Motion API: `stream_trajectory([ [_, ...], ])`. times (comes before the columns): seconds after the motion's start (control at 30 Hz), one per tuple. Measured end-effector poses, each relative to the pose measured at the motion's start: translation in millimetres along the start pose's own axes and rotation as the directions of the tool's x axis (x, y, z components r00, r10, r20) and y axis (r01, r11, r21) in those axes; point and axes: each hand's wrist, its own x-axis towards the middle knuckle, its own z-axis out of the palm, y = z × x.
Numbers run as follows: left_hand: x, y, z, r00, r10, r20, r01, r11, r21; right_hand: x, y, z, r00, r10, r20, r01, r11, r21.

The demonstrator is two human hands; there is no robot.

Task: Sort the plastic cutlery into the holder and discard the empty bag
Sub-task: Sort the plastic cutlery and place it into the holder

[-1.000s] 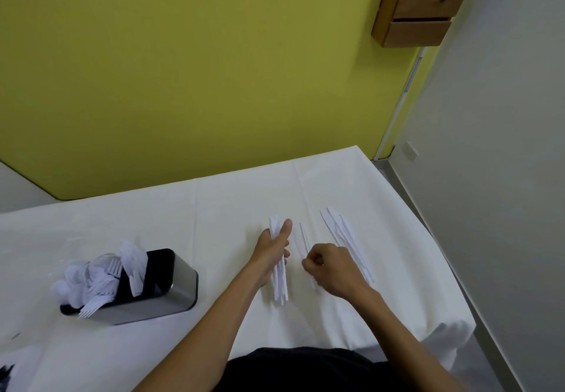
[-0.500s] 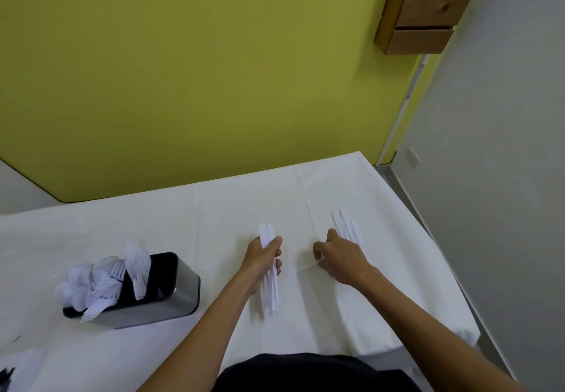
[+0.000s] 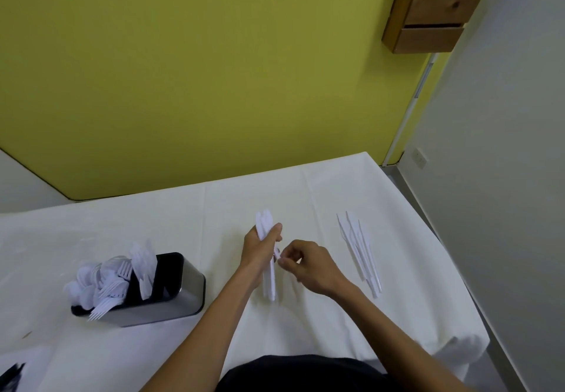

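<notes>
Here, white-clothed table (image 3: 91, 232) bearing cutlery holder (image 3: 171, 297), yellow wall (image 3: 183, 70), wooden drawers (image 3: 437, 9)

Shows thin white plastic, smooth with a faint sheen, in the knife bundle (image 3: 263, 223) and the loose knives (image 3: 362, 257); same white plastic in the forks and spoons (image 3: 101, 281). Reads as brushed metal with a dull satin shine on the holder (image 3: 159, 312) wall, and glossy black plastic on its top insert. Looks like matt off-white cloth or paper on the table cover (image 3: 137, 226), lightly creased along fold lines. Shows knotty brown wood with visible grain on the wall drawers (image 3: 434, 9). Gives flat matt paint on the yellow wall (image 3: 214, 70) and the grey wall (image 3: 504, 177).
</notes>
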Motion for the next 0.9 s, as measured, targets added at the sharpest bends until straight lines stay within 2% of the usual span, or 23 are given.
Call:
stream_trajectory([
  [0.07,0.7,12.0,1.7,0.994,0.028,-0.105,-0.039,0.994,-0.102,-1.2,-0.6,0.9,0.992,0.063,-0.11,-0.051,0.992,0.113],
  [0.13,1.5,29.1,1.1,0.986,0.013,-0.167,-0.068,0.943,-0.327,3.3,1.3,-0.6,0.952,0.254,-0.171,-0.185,0.922,0.34],
  [0.17,0.5,38.2,3.1,0.986,0.007,-0.168,-0.079,0.9,-0.428,6.9,2.1,-0.5,0.92,0.371,-0.124,-0.268,0.828,0.493],
  [0.2,-1.7,45.2,6.7,0.987,0.007,-0.159,-0.086,0.863,-0.497,11.8,2.6,0.4,0.887,0.461,-0.024,-0.332,0.673,0.661],
  [0.27,-10.8,54.7,16.2,0.991,0.037,-0.13,-0.102,0.837,-0.538,20.8,-3.7,1.2,0.846,0.497,0.194,-0.366,0.276,0.889],
  [0.3,-15.9,56.6,21.3,0.991,0.047,-0.122,-0.105,0.843,-0.528,24.3,-8.3,0.4,0.853,0.459,0.247,-0.353,0.16,0.922],
  [0.33,-19.6,56.7,25.3,0.99,0.052,-0.133,-0.112,0.859,-0.499,25.9,-14.1,-1.2,0.865,0.432,0.254,-0.338,0.129,0.932],
  [0.47,-23.0,54.6,17.2,0.948,0.078,-0.309,-0.198,0.905,-0.376,30.5,-34.7,4.6,0.855,0.475,0.208,-0.284,0.093,0.954],
  [0.57,-30.1,56.8,1.0,0.902,0.133,-0.41,-0.29,0.891,-0.35,23.2,-58.7,16.5,0.893,0.35,0.283,-0.34,0.112,0.934],
  [0.67,-44.6,60.2,-27.3,0.866,0.285,-0.41,-0.39,0.899,-0.198,19.4,-83.4,25.1,0.913,0.287,0.289,-0.354,0.209,0.912],
  [0.77,-54.0,56.7,-69.5,0.826,0.452,-0.336,-0.479,0.878,0.002,21.4,-105.3,41.2,0.916,0.242,0.318,-0.39,0.365,0.845],
  [0.9,-68.4,51.9,-123.8,0.774,0.524,-0.355,-0.511,0.849,0.139,22.7,-134.9,73.1,0.905,0.188,0.382,-0.424,0.478,0.769],
])
